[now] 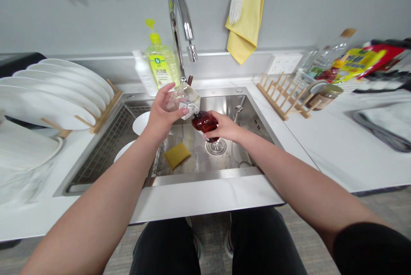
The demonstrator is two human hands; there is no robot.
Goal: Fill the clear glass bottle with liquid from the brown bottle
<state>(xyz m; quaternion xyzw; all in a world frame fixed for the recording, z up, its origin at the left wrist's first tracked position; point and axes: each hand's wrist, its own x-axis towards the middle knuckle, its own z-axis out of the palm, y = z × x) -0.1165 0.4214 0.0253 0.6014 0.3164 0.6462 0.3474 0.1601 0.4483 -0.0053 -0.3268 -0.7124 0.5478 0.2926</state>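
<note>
Over the sink [199, 172], my left hand [163, 112] is wrapped round a clear glass cup [188, 97], tilted toward the right. My right hand [223, 126] grips a dark red-brown bottle [204, 125], also tilted, with its neck up against the cup's mouth. Whether liquid passes between them I cannot tell. Beneath my hands a yellow sponge [177, 155] lies on the sink floor, left of the drain [215, 146]. White dishes [141, 123] rest in the wire rack on the sink's left side, partly hidden by my left arm.
A chrome faucet [180, 22] rises behind the cup. Beside it stand a dish soap pump bottle [162, 65] and a white bottle [144, 71]. White plates [58, 91] fill a rack at left. At right are a wooden rack [282, 97] and a jar [326, 96].
</note>
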